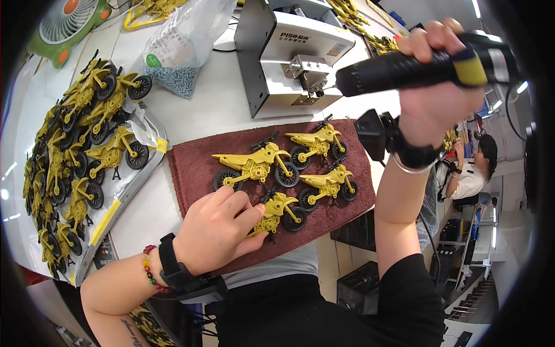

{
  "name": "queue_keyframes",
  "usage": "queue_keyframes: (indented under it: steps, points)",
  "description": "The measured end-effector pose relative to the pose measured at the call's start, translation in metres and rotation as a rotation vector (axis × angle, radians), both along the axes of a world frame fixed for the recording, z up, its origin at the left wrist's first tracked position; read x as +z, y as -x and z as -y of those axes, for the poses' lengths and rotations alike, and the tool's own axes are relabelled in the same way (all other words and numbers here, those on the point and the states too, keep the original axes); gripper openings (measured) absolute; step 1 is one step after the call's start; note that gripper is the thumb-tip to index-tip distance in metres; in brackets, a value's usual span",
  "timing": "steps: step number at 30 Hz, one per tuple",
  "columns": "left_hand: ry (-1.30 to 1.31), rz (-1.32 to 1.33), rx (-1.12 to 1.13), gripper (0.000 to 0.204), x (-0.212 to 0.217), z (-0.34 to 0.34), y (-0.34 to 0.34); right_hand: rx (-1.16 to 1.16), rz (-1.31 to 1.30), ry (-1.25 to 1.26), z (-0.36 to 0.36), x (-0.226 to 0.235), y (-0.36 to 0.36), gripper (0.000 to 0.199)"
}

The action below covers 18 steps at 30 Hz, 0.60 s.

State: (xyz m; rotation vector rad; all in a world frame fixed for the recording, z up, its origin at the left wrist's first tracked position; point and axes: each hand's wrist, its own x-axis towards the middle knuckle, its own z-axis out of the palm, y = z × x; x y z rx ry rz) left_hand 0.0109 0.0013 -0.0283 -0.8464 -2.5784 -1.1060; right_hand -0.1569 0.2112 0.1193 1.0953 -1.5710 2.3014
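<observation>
My left hand [217, 228] is closed on the rear of a yellow toy motorcycle [278, 207] with black wheels, lying on a brown towel [202, 156]. The fingers hide that toy's back end. Three more toy motorcycles lie beside it: one at the upper left [252, 165], one at the upper right [317, 141] and one at the right [329, 184]. My right hand [436, 87], raised, is wrapped round a black electric screwdriver [393, 72]. The tool's tip points left at the metal outlet block [309, 72] of a screw feeder [295, 40]; I cannot tell whether it touches.
Many toy motorcycles fill a tray [115, 217] at the left. A clear bag of small grey screws [176, 75] stands behind the towel, near a green fan [66, 26]. More yellow parts [352, 17] lie at the back. A person [477, 165] sits far right.
</observation>
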Motion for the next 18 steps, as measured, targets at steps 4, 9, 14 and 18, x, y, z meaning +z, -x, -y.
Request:
queue_keyframes:
  steps: [4,9,14,18]
  points:
    - [0.017,-0.007,0.011,0.034,0.000,0.003,-0.002,0.120,0.145,0.334,0.015,-0.034,0.048,0.020]
    - [0.073,0.017,-0.023,0.031,0.002,0.003,-0.002,-0.239,-0.032,0.034,0.032,-0.025,0.019,0.020]
    - [0.066,0.016,-0.013,0.031,0.001,0.003,-0.002,-0.167,0.111,0.012,0.042,-0.014,-0.006,0.021]
    - [-0.007,0.008,0.014,0.033,-0.001,0.001,-0.002,0.237,0.116,-0.097,0.008,-0.016,-0.046,0.025]
